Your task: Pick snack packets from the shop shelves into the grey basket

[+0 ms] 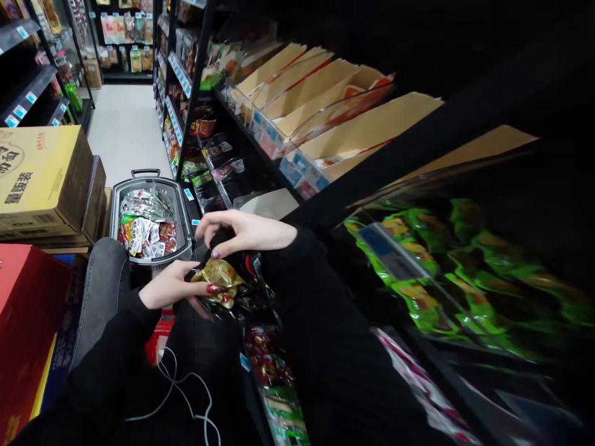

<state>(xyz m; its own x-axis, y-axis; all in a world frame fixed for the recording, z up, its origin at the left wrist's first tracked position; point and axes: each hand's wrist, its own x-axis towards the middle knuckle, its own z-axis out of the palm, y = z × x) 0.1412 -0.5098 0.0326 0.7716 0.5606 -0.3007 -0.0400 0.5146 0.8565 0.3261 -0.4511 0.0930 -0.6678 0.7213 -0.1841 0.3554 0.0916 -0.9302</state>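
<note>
My left hand (171, 286) is closed on shiny gold snack packets (217, 275), thumb on top and fingers underneath, above the low shelf by my knees. Just above it, my right hand (248, 232) is bent with curled fingers and thumb brought together around something dark that I cannot make out. More dark, glossy packets (253, 300) lie below the right wrist. Ahead of my hands a grey plastic basket (185, 238) holds loose small snack packets (144, 232), some silvery, others white, orange and red.
Cardboard display boxes (320, 133) line the shelf above my right hand. Green packets (423, 297) fill a bin at the right. A yellow carton (51, 179) and a red box (28, 328) stand on the left. A white cable (174, 381) hangs over my lap. The aisle floor (121, 124) runs ahead.
</note>
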